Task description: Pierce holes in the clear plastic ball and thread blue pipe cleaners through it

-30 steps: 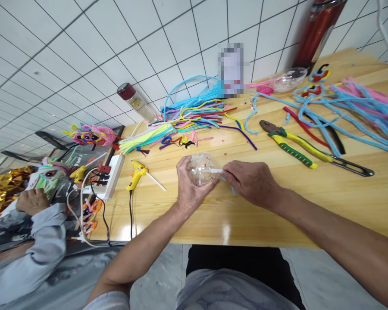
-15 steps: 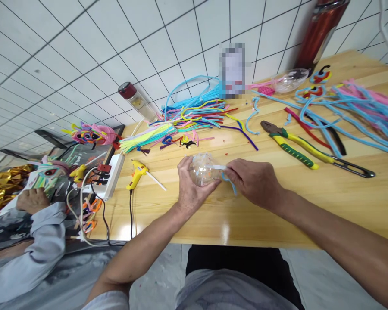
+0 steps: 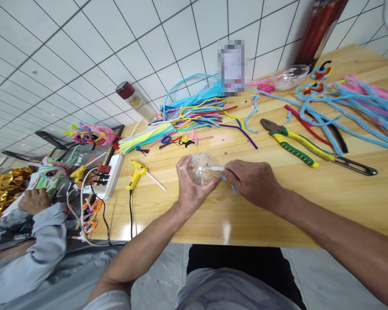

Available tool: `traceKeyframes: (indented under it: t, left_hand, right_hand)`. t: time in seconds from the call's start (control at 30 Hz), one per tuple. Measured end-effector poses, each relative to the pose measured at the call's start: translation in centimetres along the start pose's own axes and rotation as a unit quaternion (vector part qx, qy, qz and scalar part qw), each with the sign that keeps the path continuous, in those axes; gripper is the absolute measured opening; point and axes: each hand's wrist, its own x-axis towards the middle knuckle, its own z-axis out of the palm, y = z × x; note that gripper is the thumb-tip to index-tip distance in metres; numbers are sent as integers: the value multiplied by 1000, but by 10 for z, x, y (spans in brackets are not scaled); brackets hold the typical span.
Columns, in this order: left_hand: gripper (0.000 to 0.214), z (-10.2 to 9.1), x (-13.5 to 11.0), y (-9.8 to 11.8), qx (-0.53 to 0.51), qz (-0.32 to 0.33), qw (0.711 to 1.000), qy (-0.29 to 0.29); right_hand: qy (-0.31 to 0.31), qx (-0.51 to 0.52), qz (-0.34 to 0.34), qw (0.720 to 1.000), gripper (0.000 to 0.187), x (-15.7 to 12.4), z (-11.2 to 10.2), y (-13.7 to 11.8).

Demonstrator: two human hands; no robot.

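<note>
A clear plastic ball rests in my left hand, whose fingers and thumb curl round its left and lower sides. My right hand is closed in a pinch on a thin whitish strip that reaches across to the ball's right side. Just under those fingertips hangs a short light-blue pipe cleaner; whether it is gripped too, I cannot tell. Left of the ball, a yellow glue gun lies on the table with a white glue stick in its back end.
Bundles of coloured pipe cleaners lie along the wall, more at the right. Yellow-green pliers lie right of my hands. A white power strip with cables stands at left, beside another person's hand.
The whitish strip sits slightly lower in the view along with my right hand, and the light-blue piece shows less below the fingers. My grip on both things is unchanged.
</note>
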Motion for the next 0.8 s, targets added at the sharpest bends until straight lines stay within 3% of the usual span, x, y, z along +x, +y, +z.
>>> traceKeyframes:
  t: [0.13, 0.3, 0.6, 0.8]
  left_hand:
    - [94, 1, 0, 0, -5, -4, 1000, 6]
    - [95, -1, -3, -2, -8, 1, 1000, -1]
    - [96, 1, -4, -5, -22, -10, 1000, 0]
    - [96, -2, -4, -4, -15, -4, 1000, -8]
  right_hand:
    - [-15, -5, 23, 1000, 43, 0, 1, 1]
    - [14, -31, 79, 996, 45, 1, 4, 12]
    - [0, 37, -9, 999, 42, -1, 6, 1]
    - [24, -45, 85, 995, 44, 2, 8, 14]
